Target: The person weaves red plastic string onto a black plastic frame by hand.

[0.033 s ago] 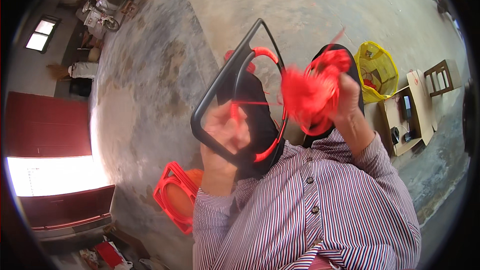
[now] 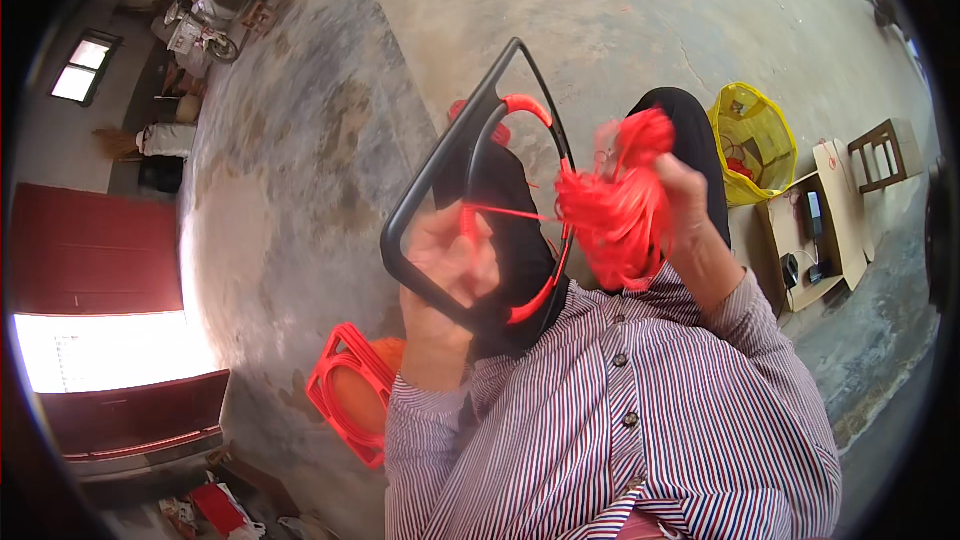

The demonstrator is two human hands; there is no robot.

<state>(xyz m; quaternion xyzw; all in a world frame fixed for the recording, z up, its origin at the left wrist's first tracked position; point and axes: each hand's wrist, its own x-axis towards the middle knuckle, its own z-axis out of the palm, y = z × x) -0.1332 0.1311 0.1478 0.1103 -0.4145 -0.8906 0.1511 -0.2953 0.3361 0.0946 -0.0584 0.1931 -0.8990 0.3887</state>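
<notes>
My left hand (image 2: pixel 450 258) grips a black frame with rounded corners (image 2: pixel 432 172) and an inner curved bar, held tilted over my left thigh. Red cord is wound tightly round parts of that frame, at its upper right and lower right. A thin red strand (image 2: pixel 515 211) runs taut from the left fingers across the frame's opening. It leads to a thick, loose bundle of red cord (image 2: pixel 620 225), which my right hand (image 2: pixel 684 198) clasps over my lap. The right fingertips are partly hidden behind the bundle.
A yellow basket (image 2: pixel 793 145) with red material inside stands right of my knee. Beside it are an open cardboard box (image 2: pixel 852 225) holding a phone-like device and a small wooden stool (image 2: pixel 893 145). A red plastic stool (image 2: pixel 320 395) is at my left. A motorbike (image 2: pixel 205 40) stands far left.
The right hand and the cord bundle have shifted slightly left and down, and the bundle's blur has lessened. My left hand and the black frame have hardly moved.
</notes>
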